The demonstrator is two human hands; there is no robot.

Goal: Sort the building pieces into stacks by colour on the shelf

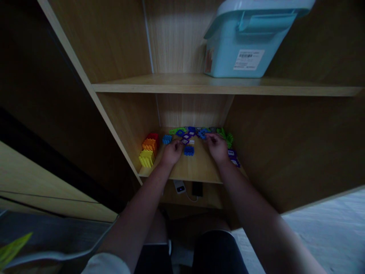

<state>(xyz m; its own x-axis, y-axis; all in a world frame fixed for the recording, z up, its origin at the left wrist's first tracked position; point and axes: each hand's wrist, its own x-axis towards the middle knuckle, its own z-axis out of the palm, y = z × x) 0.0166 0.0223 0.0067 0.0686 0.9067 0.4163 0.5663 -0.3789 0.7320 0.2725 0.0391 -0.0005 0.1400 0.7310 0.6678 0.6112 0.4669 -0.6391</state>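
My left hand [172, 153] reaches onto the middle shelf with its fingers drawn together beside purple tiles [186, 140] with white window prints. Whether those fingers hold a tile is too small and dark to tell. My right hand [217, 147] has its thumb and fingertips closed at the edge of a blue notched plastic piece [202, 133]. Between the hands, nearer the front, lies a dark blue interlocking block [188, 151]. A lighter blue block [167, 139] stands just behind my left hand. Green notched pieces [228, 137] lie behind and right of my right hand.
At the shelf's left side stand yellow [146, 158], orange [150, 144] and red [154, 137] blocks. More purple tiles [234, 156] lie at the right wall. A turquoise lidded bin [242, 45] sits above; a white device [179, 186] with a cable lies below.
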